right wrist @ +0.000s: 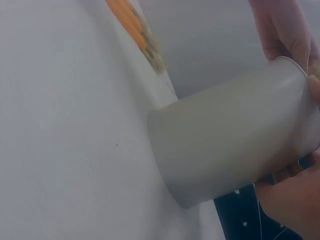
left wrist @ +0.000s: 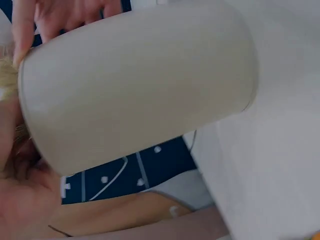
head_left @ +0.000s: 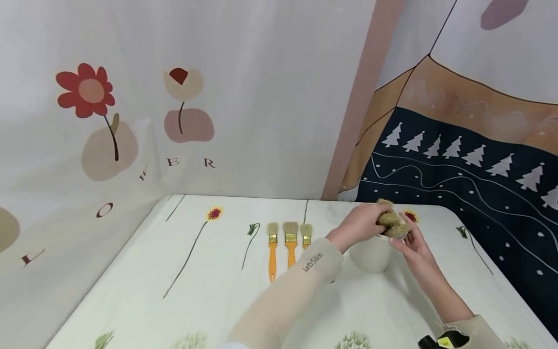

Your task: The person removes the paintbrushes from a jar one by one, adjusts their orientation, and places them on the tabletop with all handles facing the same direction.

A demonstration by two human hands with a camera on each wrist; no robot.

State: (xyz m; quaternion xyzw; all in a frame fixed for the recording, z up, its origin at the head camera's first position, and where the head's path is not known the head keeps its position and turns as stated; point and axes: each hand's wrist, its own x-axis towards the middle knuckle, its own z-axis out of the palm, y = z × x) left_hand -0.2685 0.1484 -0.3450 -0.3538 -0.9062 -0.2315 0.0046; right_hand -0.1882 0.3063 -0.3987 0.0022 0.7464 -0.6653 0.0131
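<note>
In the head view, a fuzzy bundle (head_left: 394,227) sits at the mouth of a white pot (head_left: 371,255), its long axis running roughly from eleven o'clock to five o'clock. The left hand (head_left: 358,225) comes in at nine o'clock of the bundle, its fingers curled over the upper lump in a pinching grip. The right hand (head_left: 417,248) is at four o'clock, thumb and forefinger on either side of the lower lump, which it appears to pinch just at the pot's rim. Neither hand is nearer: both touch the bundle, the left higher up, the right lower down. The pot stands upright on the worktop (head_left: 218,310), at seven o'clock from the bundle. Three brushes (head_left: 290,242) lie at nine o'clock from the pot, bristles towards twelve.

In the left wrist view, the pot lies across the picture, mouth at nine o'clock and base at three. A strip of the bundle shows at the nine o'clock edge, between the left hand at eight and the right hand at ten or eleven.

In the right wrist view, the mouth points to two o'clock, with the left hand above it and the right hand below. Only a sliver of the bundle shows, so this view cannot tell how firmly either grip closes.
</note>
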